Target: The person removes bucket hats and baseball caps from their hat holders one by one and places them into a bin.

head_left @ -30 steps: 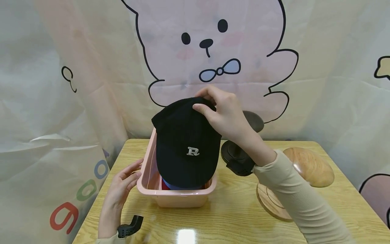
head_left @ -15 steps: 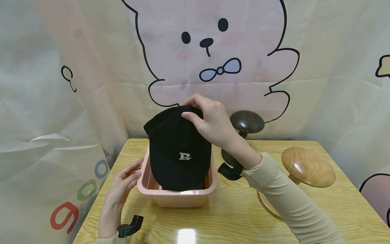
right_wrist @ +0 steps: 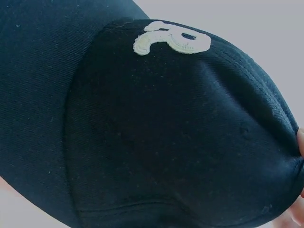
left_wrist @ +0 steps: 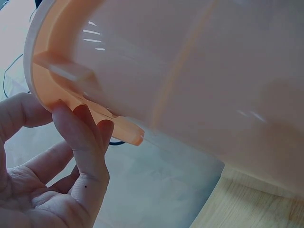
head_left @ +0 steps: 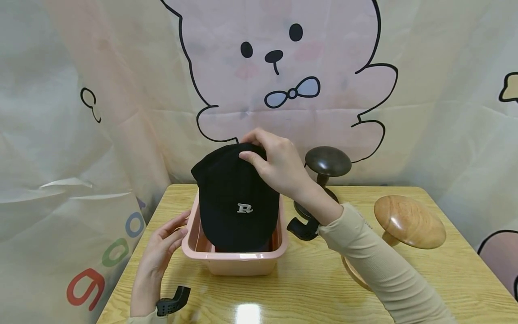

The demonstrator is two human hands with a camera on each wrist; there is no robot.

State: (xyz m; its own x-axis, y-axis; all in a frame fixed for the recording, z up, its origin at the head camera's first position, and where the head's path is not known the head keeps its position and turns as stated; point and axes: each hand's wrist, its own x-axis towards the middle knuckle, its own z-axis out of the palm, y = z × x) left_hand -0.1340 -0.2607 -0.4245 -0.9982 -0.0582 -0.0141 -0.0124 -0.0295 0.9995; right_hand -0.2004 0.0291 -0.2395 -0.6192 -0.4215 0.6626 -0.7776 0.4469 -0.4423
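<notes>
A black baseball cap (head_left: 238,193) with a white "R" hangs brim down in the mouth of a pink plastic basin (head_left: 243,266). My right hand (head_left: 277,164) pinches the cap's crown at the top between thumb and fingers. In the right wrist view the cap (right_wrist: 156,118) fills most of the frame, its cloth gathered where the fingertips (right_wrist: 301,142) hold it. At the basin's left side, my left hand (head_left: 163,245) grips the rim; the left wrist view shows its thumb and fingers at the rim (left_wrist: 40,80). Something dark red inside the basin is mostly hidden below the brim.
Right of the basin stands a dark hat stand (head_left: 328,161), partly behind the right forearm. A light wooden hat stand (head_left: 408,221) is farther right, its base partly covered by the sleeve. A printed cloth (head_left: 340,103) hangs behind the wooden table (head_left: 307,288).
The right hand has moved left and down with the cap, which now sits lower over the basin. More of the dark stand shows. The left hand has stayed at the rim.
</notes>
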